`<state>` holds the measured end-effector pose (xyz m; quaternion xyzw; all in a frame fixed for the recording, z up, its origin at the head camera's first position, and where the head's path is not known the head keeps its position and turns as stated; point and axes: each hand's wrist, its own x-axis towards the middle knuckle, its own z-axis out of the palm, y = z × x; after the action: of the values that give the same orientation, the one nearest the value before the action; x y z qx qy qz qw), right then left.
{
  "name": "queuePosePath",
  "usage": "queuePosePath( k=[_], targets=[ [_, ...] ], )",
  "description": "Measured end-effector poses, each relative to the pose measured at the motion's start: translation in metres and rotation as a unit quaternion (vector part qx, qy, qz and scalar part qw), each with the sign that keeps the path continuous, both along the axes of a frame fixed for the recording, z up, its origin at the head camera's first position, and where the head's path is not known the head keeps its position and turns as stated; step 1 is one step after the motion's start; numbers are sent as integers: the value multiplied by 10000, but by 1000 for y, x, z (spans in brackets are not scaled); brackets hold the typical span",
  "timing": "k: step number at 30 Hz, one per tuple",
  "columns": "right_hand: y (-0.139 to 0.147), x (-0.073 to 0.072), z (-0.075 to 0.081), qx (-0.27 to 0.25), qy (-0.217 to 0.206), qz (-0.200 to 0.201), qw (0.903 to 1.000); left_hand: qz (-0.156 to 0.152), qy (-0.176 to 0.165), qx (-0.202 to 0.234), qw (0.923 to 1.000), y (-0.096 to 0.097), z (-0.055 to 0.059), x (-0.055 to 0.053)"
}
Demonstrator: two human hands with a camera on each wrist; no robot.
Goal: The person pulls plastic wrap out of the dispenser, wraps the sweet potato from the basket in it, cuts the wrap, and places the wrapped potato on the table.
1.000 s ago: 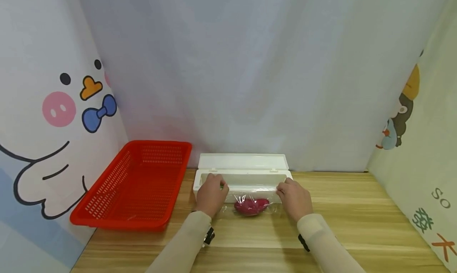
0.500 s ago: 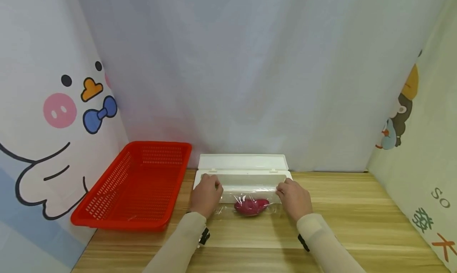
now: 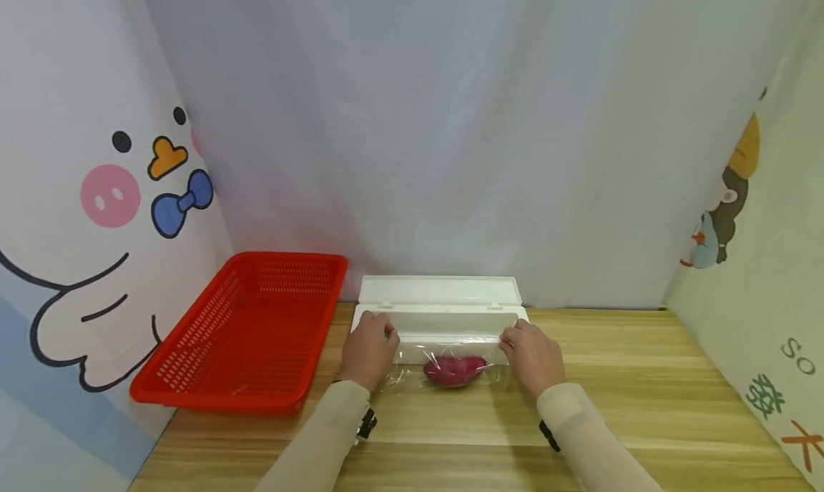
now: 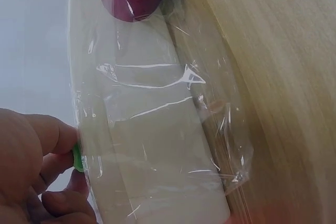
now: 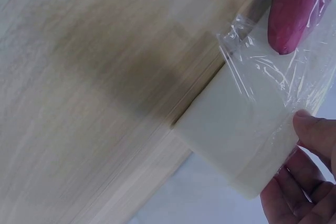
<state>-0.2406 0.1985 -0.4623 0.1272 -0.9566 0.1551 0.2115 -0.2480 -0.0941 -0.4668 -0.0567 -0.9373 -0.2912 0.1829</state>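
Observation:
A white plastic-wrap dispenser stands at the back of the table with its lid raised. Clear plastic wrap comes over its front edge and lies around a purple-red sweet potato. At the left end of that edge, my left hand pinches a small green slider between thumb and fingers. My right hand pinches the wrap at the dispenser's right end, thumb on the film and fingers curled behind the edge. The wrap's loose near part shows wrinkles and shine in both wrist views.
A red plastic basket with slotted sides stands on the left, close to the dispenser. Behind everything hangs a pale curtain, with printed panels on both sides. The wooden table extends to the right and in front.
My left hand has slid left along the dispenser's front edge with the green slider. My right hand, the sweet potato and the dispenser stay in place.

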Motion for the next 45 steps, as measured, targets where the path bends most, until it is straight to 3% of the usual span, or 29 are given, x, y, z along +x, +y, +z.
queuePosePath(
  k=[15, 30, 45],
  targets=[
    [0, -1, -1, -48, 5, -7, 10000, 169, -275, 243, 9992, -8, -5, -2],
    [-1, 1, 0, -80, -7, 22, 10000, 357, -290, 203, 9987, -24, 1, 6],
    [-1, 1, 0, -40, 32, 26, 10000, 497, -150, 91, 9986, -30, 0, 5]
  ],
)
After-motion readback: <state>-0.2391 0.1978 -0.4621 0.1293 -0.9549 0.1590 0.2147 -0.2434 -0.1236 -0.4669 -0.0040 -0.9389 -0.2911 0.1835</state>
